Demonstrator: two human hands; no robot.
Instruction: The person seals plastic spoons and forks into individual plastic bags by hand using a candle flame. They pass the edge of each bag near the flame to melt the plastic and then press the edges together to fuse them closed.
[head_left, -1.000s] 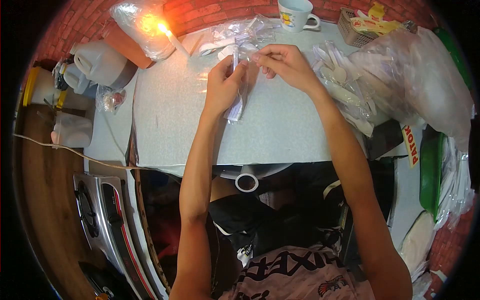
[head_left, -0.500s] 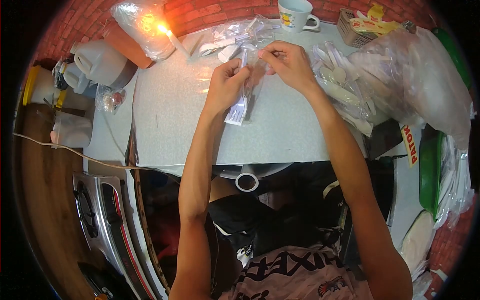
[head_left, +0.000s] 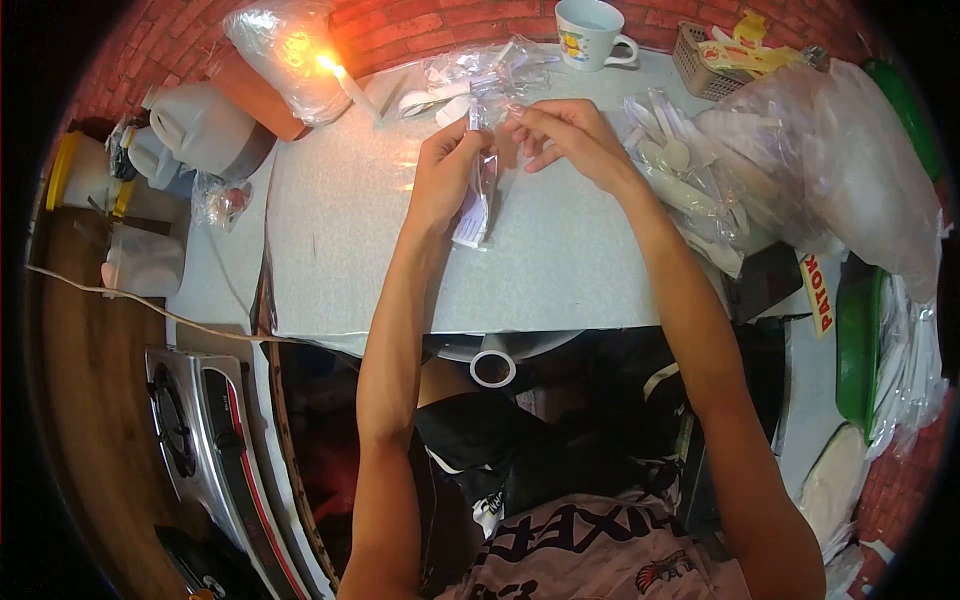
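Observation:
My left hand point(head_left: 452, 168) is closed around a pale plastic fork in a clear wrapper point(head_left: 477, 208); its wrapped tines hang down below my fingers. To the right, my right hand point(head_left: 568, 140) pinches the loose edge of the clear plastic between thumb and index finger, its other fingers spread. Just beyond my hands lies a heap of wrapped plastic cutlery point(head_left: 470, 75). Left of that heap, a lit candle point(head_left: 352, 88) stands tilted, its flame near a clear plastic bag point(head_left: 280, 60).
A white mug point(head_left: 588, 38) and a small basket point(head_left: 700, 65) stand at the back. Bagged plastic spoons point(head_left: 680, 160) and a large plastic bag point(head_left: 850, 160) lie right. On the left are jugs point(head_left: 210, 125) and, lower, a gas stove point(head_left: 215, 440).
The wrapped fork has turned slightly, and its upper end has shifted left. My right hand has moved a little lower, with its lower fingers opening out.

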